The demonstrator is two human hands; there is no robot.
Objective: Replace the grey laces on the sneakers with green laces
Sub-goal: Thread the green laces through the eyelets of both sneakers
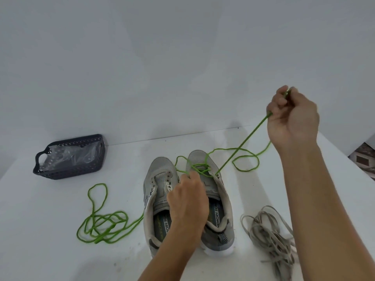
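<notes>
Two grey sneakers stand side by side on the white table, toes pointing away. The left sneaker (157, 191) has bare eyelets. The right sneaker (218, 201) carries a green lace (239, 150) crossed through its front eyelets. My right hand (292, 118) is raised up and to the right, gripping one end of that lace and holding it taut. My left hand (187, 197) rests over the right sneaker's tongue and pinches the lace's other strand at the eyelets. A second green lace (103, 224) lies coiled left of the shoes. The grey laces (269, 236) sit in a heap on the right.
A dark perforated basket (71, 171) with clear plastic inside stands at the back left of the table. A pale wall rises behind the table's far edge. The table's right edge runs diagonally past my right forearm.
</notes>
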